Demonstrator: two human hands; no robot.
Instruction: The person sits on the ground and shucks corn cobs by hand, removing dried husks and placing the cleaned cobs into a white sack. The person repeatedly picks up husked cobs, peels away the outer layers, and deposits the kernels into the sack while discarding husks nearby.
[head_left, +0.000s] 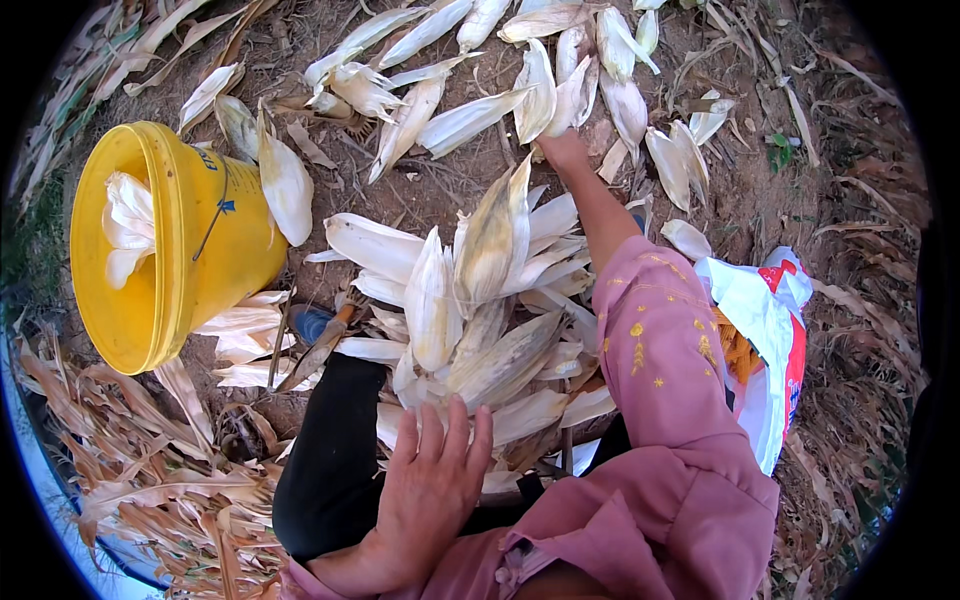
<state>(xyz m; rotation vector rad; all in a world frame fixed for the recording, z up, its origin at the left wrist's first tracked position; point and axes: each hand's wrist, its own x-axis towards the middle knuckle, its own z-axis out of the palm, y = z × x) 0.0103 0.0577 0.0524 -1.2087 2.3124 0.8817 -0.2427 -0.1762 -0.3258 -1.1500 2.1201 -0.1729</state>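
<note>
My left hand lies palm down at the near edge of a heap of unhusked corn ears between my legs. Its fingers are spread and grip nothing; their tips meet the husks. My right hand reaches forward past the heap to the ground. It is at the lower ends of some pale corn ears, where its fingers are hidden, so a grip cannot be made out. One upright ear with a grey-stained husk stands out on top of the heap.
A yellow plastic bucket lies tipped at left with husks inside. At right, a white-and-red sack holds orange corn cobs. Several husked-over ears lie scattered ahead on bare soil. Dry corn stalks cover the left side.
</note>
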